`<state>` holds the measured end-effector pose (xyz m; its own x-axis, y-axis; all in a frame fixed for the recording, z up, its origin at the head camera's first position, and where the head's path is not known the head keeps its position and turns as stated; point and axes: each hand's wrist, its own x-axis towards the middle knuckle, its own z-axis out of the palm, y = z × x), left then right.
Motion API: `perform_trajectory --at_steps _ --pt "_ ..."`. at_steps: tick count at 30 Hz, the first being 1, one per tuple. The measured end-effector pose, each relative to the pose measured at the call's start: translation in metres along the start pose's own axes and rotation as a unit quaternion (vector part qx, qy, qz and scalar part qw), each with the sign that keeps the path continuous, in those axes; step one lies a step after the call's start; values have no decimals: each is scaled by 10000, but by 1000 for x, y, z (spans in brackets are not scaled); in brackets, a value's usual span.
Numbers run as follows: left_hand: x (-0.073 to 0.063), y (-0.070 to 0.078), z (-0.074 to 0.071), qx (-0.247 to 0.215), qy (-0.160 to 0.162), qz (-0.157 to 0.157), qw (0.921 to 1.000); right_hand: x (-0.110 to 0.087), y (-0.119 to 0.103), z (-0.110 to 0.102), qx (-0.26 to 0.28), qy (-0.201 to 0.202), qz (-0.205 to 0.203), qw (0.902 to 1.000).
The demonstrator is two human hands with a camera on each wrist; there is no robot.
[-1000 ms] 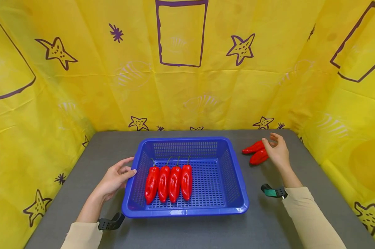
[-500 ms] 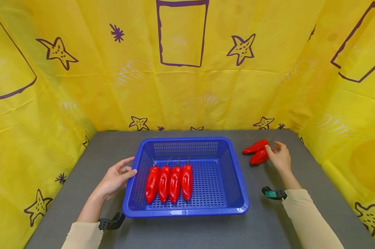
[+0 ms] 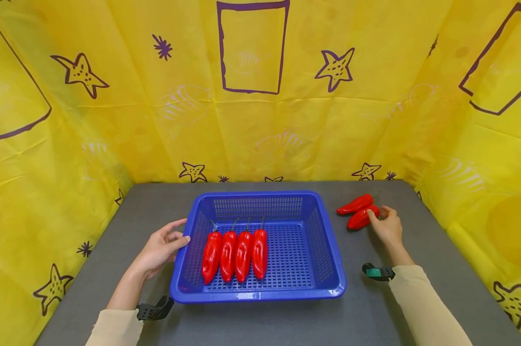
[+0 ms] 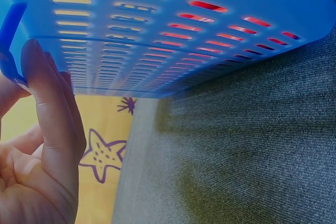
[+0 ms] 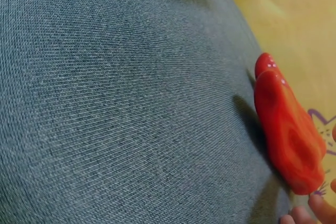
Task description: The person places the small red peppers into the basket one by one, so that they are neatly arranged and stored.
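Observation:
My left hand (image 3: 162, 247) grips the left rim of a blue plastic basket (image 3: 258, 295), thumb over the edge and fingers beneath, as the left wrist view shows too. Several red chili peppers (image 3: 243, 256) lie side by side inside, stems pointing away. To the right of the basket, two more red peppers rest on the table, a rear pepper (image 3: 354, 204) and a front pepper (image 3: 359, 219). My right hand (image 3: 389, 229) is at the stem end of the front one, its thumb overlapping it. In the right wrist view its fingertips (image 5: 320, 205) are spread right beside that end.
The grey table (image 3: 260, 324) is enclosed at the back and sides by yellow cloth (image 3: 260, 144) printed with starfish. Each wrist wears a black band; the right band (image 3: 379, 272) hangs over the table beside the basket.
My right hand has come down and toward me, from over the two peppers to the front pepper's stem end, uncovering the rear pepper. My left hand and the basket have not moved.

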<state>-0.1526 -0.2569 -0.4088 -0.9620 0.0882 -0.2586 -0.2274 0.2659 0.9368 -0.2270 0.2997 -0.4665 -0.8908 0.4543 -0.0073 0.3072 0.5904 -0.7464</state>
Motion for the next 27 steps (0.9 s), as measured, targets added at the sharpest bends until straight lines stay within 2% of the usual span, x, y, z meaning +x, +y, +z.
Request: perform_trajectory --at_steps 17,27 --pt "-1 2 -1 -4 0 -18 10000 4 -1 7 -268 -94 -107 9995" --pt "0 0 -1 35 13 -42 10000 5 -6 11 -603 -186 79 9980"
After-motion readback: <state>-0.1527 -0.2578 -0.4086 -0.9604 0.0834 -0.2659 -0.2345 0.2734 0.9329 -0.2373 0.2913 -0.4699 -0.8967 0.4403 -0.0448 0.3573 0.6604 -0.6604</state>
